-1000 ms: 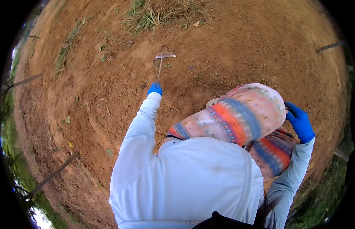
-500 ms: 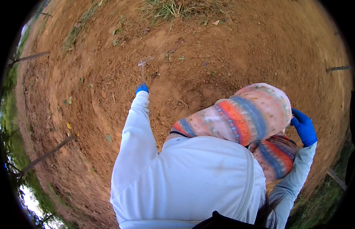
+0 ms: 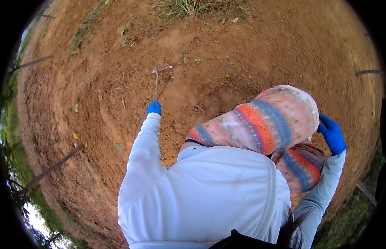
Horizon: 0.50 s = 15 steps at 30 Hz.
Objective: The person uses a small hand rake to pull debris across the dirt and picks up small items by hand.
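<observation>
My left hand (image 3: pixel 154 108), in a blue glove, is closed round the handle of a small hand hoe (image 3: pixel 157 85). The hoe's thin shaft points away from me. Its flat blade (image 3: pixel 163 67) sits crosswise at the far end, over or against the brown soil; I cannot tell whether it touches. On the right, my right hand (image 3: pixel 333 136), also gloved in blue, rests against my bent knee (image 3: pixel 298 110) in patterned trousers. Its thumb stands apart from the fingers, and no object shows in it.
Loose reddish-brown soil (image 3: pixel 193 93) spreads around me, with scattered leaves and small twigs. A grass tuft (image 3: pixel 188 9) grows at the far side. Thin dark poles (image 3: pixel 54 168) stand at the left, another pole (image 3: pixel 369 72) at the right. Greenery lines the left rim.
My left hand has drawn slightly back toward me with the hoe. The blade shows more clearly and lies a little farther right. My right hand stays at the knee.
</observation>
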Motion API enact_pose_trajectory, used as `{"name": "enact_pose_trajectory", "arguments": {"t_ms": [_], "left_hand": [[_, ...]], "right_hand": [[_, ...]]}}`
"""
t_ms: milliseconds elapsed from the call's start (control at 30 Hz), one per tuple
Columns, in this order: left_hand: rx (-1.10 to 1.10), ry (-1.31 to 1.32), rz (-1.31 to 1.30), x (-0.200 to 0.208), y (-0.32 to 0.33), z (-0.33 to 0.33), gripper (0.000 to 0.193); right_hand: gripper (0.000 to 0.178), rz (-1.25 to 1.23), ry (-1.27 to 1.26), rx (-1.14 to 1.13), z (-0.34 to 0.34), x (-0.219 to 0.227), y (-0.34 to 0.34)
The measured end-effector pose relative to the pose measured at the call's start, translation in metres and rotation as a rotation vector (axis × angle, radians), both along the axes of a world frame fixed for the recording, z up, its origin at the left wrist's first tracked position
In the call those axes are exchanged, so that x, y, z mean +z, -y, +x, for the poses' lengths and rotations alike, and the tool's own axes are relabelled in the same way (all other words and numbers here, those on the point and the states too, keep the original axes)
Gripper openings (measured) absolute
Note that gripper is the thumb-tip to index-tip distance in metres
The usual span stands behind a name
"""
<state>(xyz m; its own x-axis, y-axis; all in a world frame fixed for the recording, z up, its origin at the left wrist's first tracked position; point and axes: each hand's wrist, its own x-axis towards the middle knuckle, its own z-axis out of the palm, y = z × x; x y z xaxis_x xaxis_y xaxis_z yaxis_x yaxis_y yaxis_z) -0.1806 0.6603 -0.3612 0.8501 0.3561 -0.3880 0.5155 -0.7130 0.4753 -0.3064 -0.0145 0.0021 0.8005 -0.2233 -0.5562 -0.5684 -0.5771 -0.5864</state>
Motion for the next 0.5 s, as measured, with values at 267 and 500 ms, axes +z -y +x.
{"name": "enact_pose_trajectory", "arguments": {"t_ms": [267,500], "left_hand": [[-0.446,-0.148,0.053,0.06,0.049,-0.061,0.043],[-0.542,-0.174,0.156,0.073,0.044,-0.062,0.042]], "right_hand": [[0.041,-0.021,0.022,0.015,0.001,0.003,-0.002],[0.039,-0.07,-0.003,0.028,-0.001,0.001,-0.004]]}}
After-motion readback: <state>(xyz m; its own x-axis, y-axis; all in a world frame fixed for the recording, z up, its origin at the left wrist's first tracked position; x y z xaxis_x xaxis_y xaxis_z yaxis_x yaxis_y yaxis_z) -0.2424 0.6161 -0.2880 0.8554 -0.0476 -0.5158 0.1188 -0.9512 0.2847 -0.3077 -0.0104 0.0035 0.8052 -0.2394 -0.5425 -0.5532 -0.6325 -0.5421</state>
